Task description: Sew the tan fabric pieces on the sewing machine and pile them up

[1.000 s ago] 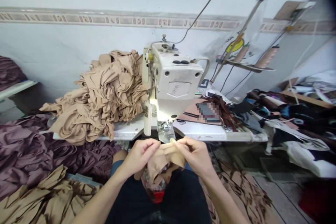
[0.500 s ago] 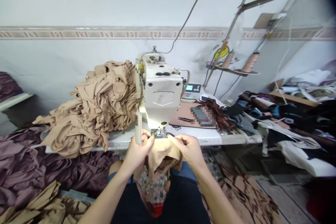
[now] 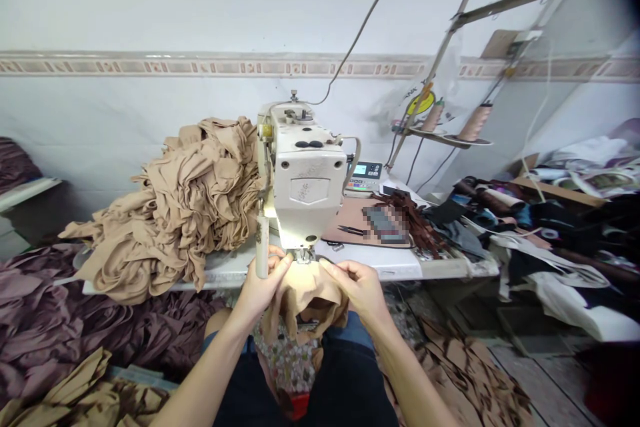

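A tan fabric garment piece (image 3: 311,293) stretches between my two hands, its upper edge at the needle and presser foot (image 3: 303,255) of a white sewing machine (image 3: 307,180). My left hand (image 3: 267,280) pinches the cloth's left edge between thumb and fingers, partly behind a pale upright bar on the machine. On the other side, my right hand (image 3: 354,283) grips the right edge, thumb and forefinger pressed together near the needle area. Below the table edge the rest of the cloth hangs in loose folds over my lap.
Tan garments (image 3: 200,193) are heaped left of the machine. Right of it lie black tweezers (image 3: 353,230), a pixelated phone-like object and dark brown strips (image 3: 413,217). A control panel (image 3: 364,175) and thread cones (image 3: 475,123) stand behind. Purple cloth (image 3: 45,320) is piled at the lower left.
Both hands have brought the cloth slightly forward, so its edge now covers the dark plate under the needle. The hanging folds have opened into a loop below.
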`<state>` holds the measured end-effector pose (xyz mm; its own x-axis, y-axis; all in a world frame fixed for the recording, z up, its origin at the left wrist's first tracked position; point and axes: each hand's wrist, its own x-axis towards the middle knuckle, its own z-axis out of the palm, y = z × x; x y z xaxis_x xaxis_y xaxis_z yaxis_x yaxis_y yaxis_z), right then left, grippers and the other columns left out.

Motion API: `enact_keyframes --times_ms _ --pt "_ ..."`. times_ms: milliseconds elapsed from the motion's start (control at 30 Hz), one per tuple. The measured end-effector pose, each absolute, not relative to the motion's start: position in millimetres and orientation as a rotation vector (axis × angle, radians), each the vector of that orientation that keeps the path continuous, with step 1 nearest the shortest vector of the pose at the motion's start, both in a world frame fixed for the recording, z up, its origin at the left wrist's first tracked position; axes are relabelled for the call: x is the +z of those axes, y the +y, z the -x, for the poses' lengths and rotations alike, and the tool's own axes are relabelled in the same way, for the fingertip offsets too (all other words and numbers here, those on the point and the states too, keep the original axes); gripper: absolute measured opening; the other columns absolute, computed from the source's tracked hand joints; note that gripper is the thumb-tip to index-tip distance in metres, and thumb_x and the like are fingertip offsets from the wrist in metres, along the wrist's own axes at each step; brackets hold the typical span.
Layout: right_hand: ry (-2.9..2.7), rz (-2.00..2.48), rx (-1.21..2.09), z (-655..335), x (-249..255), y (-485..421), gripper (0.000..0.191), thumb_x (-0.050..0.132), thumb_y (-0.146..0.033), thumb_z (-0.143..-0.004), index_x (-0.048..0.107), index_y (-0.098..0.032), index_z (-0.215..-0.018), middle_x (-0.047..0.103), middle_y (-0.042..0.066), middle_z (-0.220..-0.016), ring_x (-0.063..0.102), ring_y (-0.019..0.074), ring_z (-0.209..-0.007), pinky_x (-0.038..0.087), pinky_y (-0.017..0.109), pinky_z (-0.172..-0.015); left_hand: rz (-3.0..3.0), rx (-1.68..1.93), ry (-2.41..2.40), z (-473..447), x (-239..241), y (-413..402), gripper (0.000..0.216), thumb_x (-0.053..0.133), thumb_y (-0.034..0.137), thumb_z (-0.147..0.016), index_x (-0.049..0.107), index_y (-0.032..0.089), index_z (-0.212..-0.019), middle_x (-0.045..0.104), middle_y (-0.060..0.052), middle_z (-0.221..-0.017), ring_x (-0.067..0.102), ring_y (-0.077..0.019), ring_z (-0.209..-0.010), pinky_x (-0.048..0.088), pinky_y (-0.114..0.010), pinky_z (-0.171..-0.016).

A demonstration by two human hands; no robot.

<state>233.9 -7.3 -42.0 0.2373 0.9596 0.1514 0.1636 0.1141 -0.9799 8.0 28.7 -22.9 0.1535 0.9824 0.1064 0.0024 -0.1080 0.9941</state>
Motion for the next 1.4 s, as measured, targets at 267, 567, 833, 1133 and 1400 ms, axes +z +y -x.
enact_keyframes --times_ms 267,567,833,1133,1400 --pt "-0.971 1.317 0.705 -213 -111 -60 0.049 0.080 -0.066 -0.087 0.079 -0.018 -0.083 0.073 0.007 -0.076 0.066 0.0229 -0.069 0.053 0.032 -0.064 -1.701 0.901 1.303 47 -78 8 0.055 0.053 0.064 -0.102 0.064 0.018 -0.074 0.065 -0.002 -0.070 0.059 -0.0215 -0.074 0.044 -0.029 -0.071" --pt "-1.143 1.020 1.372 -144 -83 -72 0.068 0.093 -0.058 -0.078 0.075 -0.020 -0.131 0.079 0.012 -0.121 0.069 0.0202 -0.080 0.057 0.032 -0.074 -1.517 1.209 1.246 74 -59 29 0.049 0.076 0.063 -0.087 0.072 0.016 -0.072 0.062 -0.001 -0.066 0.056 -0.0176 -0.065 0.045 -0.025 -0.064" --pt "-1.193 1.176 1.136 -163 -58 -86 0.056 0.064 -0.069 -0.099 0.054 -0.021 -0.072 0.042 -0.005 -0.064 0.039 0.0118 -0.058 0.032 0.026 -0.053 -1.534 0.785 1.021 67 -83 -18 0.054 0.071 0.063 -0.095 0.072 0.015 -0.071 0.058 0.000 -0.065 0.047 -0.0126 -0.058 0.038 -0.024 -0.057" --pt "-1.901 1.236 1.508 -188 -29 -94 0.047 0.083 -0.034 -0.084 0.046 -0.019 -0.058 0.035 -0.009 -0.056 0.029 0.0085 -0.055 0.020 0.027 -0.052 -1.644 0.625 0.870 43 -62 -41 0.024 0.085 0.036 -0.085 0.081 0.018 -0.102 0.071 -0.005 -0.097 0.057 -0.0151 -0.075 0.044 -0.024 -0.067" --pt "-1.960 1.238 1.524 -221 -30 -83 0.035 0.082 -0.047 -0.091 0.079 -0.017 -0.072 0.050 -0.005 -0.058 0.036 0.0110 -0.057 0.027 0.026 -0.055 -1.550 0.336 0.752 34 -77 -58 0.043 0.076 0.053 -0.093 0.071 0.013 -0.078 0.050 0.004 -0.064 0.038 -0.0099 -0.060 0.029 -0.023 -0.056"
